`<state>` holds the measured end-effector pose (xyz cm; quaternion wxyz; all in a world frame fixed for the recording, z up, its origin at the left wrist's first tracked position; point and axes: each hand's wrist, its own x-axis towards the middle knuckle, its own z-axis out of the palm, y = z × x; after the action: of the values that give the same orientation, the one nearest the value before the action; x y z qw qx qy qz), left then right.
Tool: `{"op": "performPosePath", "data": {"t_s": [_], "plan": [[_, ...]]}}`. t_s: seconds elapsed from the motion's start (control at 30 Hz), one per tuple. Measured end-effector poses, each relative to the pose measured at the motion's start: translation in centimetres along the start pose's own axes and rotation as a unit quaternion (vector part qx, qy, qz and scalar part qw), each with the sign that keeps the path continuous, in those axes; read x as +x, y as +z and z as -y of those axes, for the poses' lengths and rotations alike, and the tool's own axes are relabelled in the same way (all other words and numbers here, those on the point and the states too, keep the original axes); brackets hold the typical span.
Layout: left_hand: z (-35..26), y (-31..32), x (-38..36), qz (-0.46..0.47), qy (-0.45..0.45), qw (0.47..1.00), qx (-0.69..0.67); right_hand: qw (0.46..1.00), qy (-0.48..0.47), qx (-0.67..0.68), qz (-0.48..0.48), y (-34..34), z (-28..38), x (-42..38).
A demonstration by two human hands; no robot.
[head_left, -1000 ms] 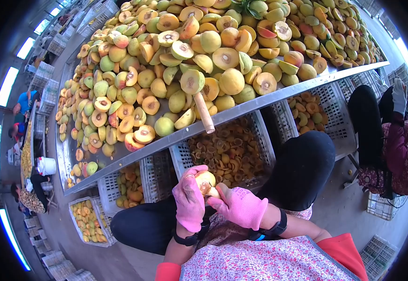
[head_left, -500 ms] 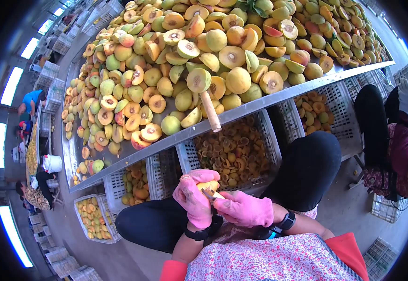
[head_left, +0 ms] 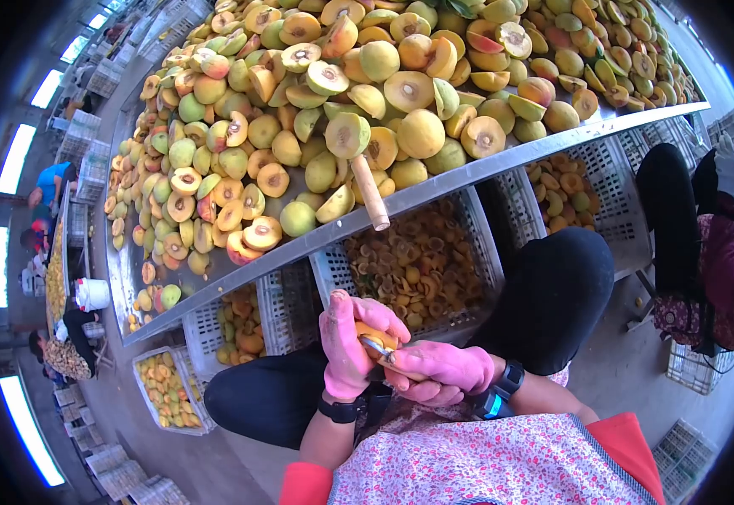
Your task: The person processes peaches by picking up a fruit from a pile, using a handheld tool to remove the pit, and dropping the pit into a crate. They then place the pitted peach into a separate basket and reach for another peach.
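Observation:
In its pink glove, my left hand (head_left: 343, 358) is closed around a peach half (head_left: 368, 331), with some fingers stretched up past it. My right hand (head_left: 444, 367), also pink-gloved, grips a small pitting tool whose curved metal blade (head_left: 376, 345) rests against the fruit's cut side. The tool's handle is mostly hidden by my fingers. Both hands meet above my lap, close to a white crate (head_left: 325, 273) of pits and fruit scraps (head_left: 417, 265).
A metal table (head_left: 257, 268) heaped with halved peaches (head_left: 409, 90) stands in front. A wooden handle (head_left: 370, 195) juts over its edge. Crates of fruit (head_left: 165, 391) sit below and to the left. Another person's legs (head_left: 674, 219) are at the right.
The tool's blade has turned, and its curved metal now shows against the peach. My left fingers have straightened upward. The view has shifted slightly.

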<state>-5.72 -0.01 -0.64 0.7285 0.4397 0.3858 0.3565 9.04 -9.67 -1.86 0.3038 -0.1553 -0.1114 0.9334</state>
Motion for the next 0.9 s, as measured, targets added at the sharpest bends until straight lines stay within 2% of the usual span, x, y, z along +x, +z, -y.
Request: {"op": "performPosePath", "data": {"t_s": [0.03, 0.1, 0.17, 0.23, 0.27, 0.3, 0.33, 0.4, 0.43, 0.47, 0.5, 0.53, 0.57, 0.6, 0.67, 0.7, 0.77, 0.8, 0.83, 0.87, 0.9], "plan": [[0.4, -0.2, -0.1, 0.030, 0.021, 0.998, -0.052, 1.000, 0.001, 0.003, -0.001, 0.0, -0.3, 0.0], [0.6, -0.1, 0.2, 0.065, 0.019, 0.992, -0.107, 0.991, 0.006, 0.116, 0.071, 0.0, -0.6, 0.1], [0.4, 0.4, 0.6, 0.099, 0.019, 0.981, -0.163, 0.994, -0.013, 0.094, 0.063, 0.3, -0.4, 0.0], [-0.1, 0.9, 1.2, 0.003, -0.016, 0.994, -0.108, 0.995, -0.035, 0.070, 0.057, 0.1, -0.2, -0.2], [-0.3, 0.9, 1.3, -0.048, -0.034, 0.995, -0.079, 0.993, -0.040, 0.040, 0.099, -0.4, -0.3, -0.6], [0.0, 0.1, 1.8, -0.088, -0.016, 0.994, -0.063, 0.989, -0.045, 0.009, 0.142, -0.9, -0.4, -1.1], [0.0, -0.5, 1.8, -0.145, 0.057, 0.987, 0.049, 0.988, -0.044, 0.006, 0.147, -1.2, -0.4, -1.5], [-2.3, -2.2, 0.4, -0.133, 0.126, 0.976, 0.114, 0.979, -0.173, 0.057, 0.092, -1.9, -0.3, -1.7], [-3.4, -3.2, -0.1, -0.150, 0.178, 0.958, 0.171, 0.974, -0.197, 0.105, 0.033, -2.1, -0.3, -1.4], [-4.7, -4.6, -0.6, -0.175, 0.227, 0.919, 0.272, 0.968, -0.221, 0.116, -0.014, -2.3, -0.3, -1.0], [-6.5, -5.7, -0.9, -0.200, 0.293, 0.849, 0.390, 0.968, -0.220, 0.117, -0.018, -2.5, -0.3, -0.9], [-8.1, -7.7, -1.3, -0.249, 0.308, 0.762, 0.513, 0.968, -0.219, 0.118, -0.023, -2.7, -0.4, -0.8], [-10.2, -8.4, -1.3, -0.319, 0.197, 0.743, 0.555, 0.969, -0.218, 0.117, -0.019, -2.6, -0.2, -0.5], [-11.9, -9.4, -0.7, -0.320, 0.188, 0.629, 0.683, 0.976, -0.196, 0.094, -0.024, -2.5, -0.2, -0.4], [-13.3, -12.1, 0.6, -0.278, 0.210, 0.566, 0.747, 0.982, -0.169, 0.074, -0.028, -2.1, -0.3, -0.3], [-13.7, -11.8, 1.7, -0.279, 0.210, 0.565, 0.747, 0.983, -0.169, 0.061, -0.031, -1.9, -0.1, 0.0], [-14.2, -11.0, 4.7, -0.180, 0.198, 0.573, 0.775, 0.981, -0.177, 0.061, -0.048, -1.5, -0.1, 0.3], [-13.8, -10.8, 6.6, -0.154, 0.184, 0.568, 0.787, 0.975, -0.213, 0.038, -0.056, -1.5, -0.1, 0.4], [-13.0, -11.3, 8.5, -0.125, 0.199, 0.515, 0.825, 0.970, -0.231, 0.039, -0.065, -1.8, -0.2, 0.2], [-12.2, -11.2, 9.9, -0.126, 0.198, 0.518, 0.822, 0.965, -0.251, 0.037, -0.070, -2.0, -0.1, 0.1], [-11.7, -10.8, 11.0, -0.084, 0.158, 0.460, 0.870, 0.965, -0.250, 0.035, -0.072, -1.9, 0.0, 0.0]]}}
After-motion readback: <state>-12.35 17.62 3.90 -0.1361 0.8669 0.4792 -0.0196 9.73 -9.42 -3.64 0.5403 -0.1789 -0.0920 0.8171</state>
